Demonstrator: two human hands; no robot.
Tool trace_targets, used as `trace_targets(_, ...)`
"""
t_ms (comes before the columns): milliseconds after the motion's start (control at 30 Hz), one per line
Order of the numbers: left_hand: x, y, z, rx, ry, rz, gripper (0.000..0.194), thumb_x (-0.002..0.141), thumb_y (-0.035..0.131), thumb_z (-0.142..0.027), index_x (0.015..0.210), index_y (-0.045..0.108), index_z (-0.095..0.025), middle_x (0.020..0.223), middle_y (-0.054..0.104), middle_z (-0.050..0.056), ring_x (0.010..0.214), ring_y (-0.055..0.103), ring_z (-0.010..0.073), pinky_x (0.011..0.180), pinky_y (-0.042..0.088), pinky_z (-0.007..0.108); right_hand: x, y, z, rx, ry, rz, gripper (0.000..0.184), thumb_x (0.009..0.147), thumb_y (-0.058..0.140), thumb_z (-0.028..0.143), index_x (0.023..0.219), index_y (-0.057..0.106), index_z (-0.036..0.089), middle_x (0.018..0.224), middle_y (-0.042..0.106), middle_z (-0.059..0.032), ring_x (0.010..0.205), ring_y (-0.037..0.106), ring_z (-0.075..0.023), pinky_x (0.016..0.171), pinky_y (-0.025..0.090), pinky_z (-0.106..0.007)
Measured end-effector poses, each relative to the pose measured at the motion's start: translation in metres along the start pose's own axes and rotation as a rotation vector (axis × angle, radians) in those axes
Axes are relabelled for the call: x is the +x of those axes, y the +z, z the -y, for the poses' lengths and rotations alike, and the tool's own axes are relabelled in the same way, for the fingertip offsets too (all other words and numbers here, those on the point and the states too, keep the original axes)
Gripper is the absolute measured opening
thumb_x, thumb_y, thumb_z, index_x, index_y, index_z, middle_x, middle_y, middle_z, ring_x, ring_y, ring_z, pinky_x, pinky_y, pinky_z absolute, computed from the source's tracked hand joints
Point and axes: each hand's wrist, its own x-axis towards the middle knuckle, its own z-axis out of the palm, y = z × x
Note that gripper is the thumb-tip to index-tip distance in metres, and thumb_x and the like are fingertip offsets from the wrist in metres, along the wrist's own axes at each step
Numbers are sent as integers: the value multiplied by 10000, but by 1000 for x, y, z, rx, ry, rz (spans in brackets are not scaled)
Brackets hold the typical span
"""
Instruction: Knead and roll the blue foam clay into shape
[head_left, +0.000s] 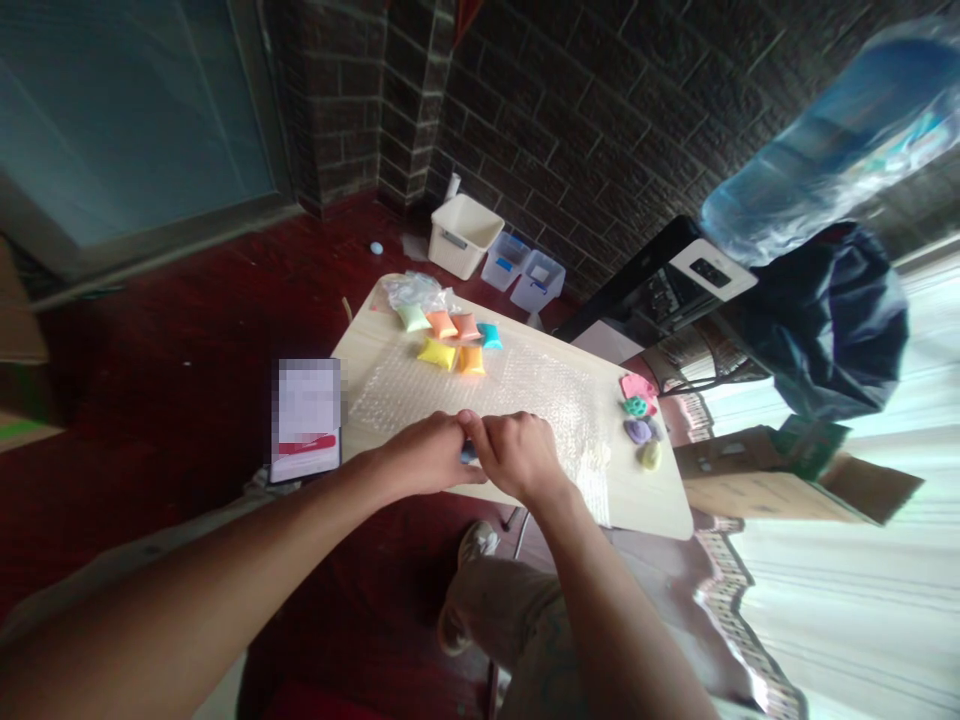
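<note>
My left hand [429,455] and my right hand [519,452] meet above the near edge of the table, thumbs side by side and fingers curled. Between them a small dark blue piece [469,452] shows; most of it is hidden, so its kind is unclear. Beneath and beyond the hands lies a sheet of bubble wrap [551,385]. Past it sit several soft packets, among them a yellow packet [436,353], an orange packet [471,360] and a blue packet [490,336]. On the right are a pink lump [637,387], a green lump [636,406] and a purple lump [638,430].
Clear plastic bags [416,291] lie at the table's [660,510] far left corner. A blurred-out screen or booklet [306,415] is by the left edge. Storage bins [465,235] stand on the floor behind; a water dispenser [712,268] and an open carton [780,490] are on the right.
</note>
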Motion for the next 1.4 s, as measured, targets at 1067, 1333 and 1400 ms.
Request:
trace_targets(1067, 0, -1, -10, 444, 83, 66, 238, 816, 626, -7, 991, 758, -98, 935, 787, 193, 910, 770, 380, 798, 560, 434, 1, 43, -17, 454, -21, 276, 117, 799, 778, 268, 844, 761, 161, 775, 782, -45, 710, 711, -171, 608, 458, -238)
trace_targets(1333, 3, 8, -6, 344, -51, 42, 206, 854, 604, -106, 939, 790, -139, 924, 782, 205, 954, 767, 359, 829, 562, 412, 3, 48, -10, 128, 50, 257, 207, 885, 662, 271, 998, 768, 135, 940, 792, -213, 880, 778, -350, 733, 547, -376)
trace_targets(1400, 5, 9, -2, 291, -93, 41, 180, 841, 631, -161, 940, 780, -144, 917, 783, 200, 918, 771, 350, 766, 561, 386, 5, 45, -10, 88, 28, 254, 162, 893, 648, 235, 960, 764, 143, 926, 790, -210, 879, 778, -354, 747, 547, -384)
